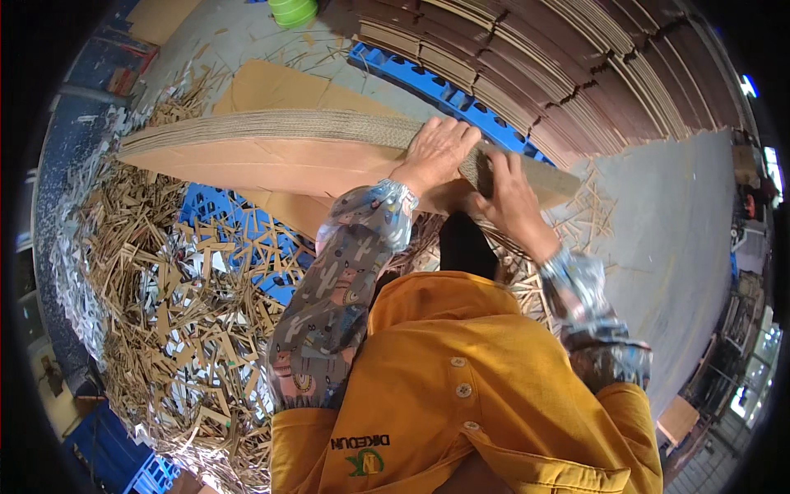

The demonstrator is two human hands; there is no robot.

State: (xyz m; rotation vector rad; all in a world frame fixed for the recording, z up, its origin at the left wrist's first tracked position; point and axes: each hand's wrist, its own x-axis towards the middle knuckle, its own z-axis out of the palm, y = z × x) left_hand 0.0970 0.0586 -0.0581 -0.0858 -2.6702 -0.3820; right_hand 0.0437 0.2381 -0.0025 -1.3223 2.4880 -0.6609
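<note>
A thick stack of brown cardboard sheets [271, 144] stands on edge in front of me, running from left to right. My left hand [436, 152] lies over its top edge near the right end, fingers curled on the corrugated edges. My right hand [508, 193] grips the same stack at its right end, thumb and fingers around the sheets. Both forearms wear patterned sleeve covers over a yellow shirt.
A blue plastic pallet [239, 230] lies under the stack, with another blue pallet [444, 90] beyond it. A heap of cardboard offcut strips [164, 313] covers the floor at left. Tall piles of flat cardboard [592, 66] fill the upper right. Grey concrete floor [666, 230] spreads right.
</note>
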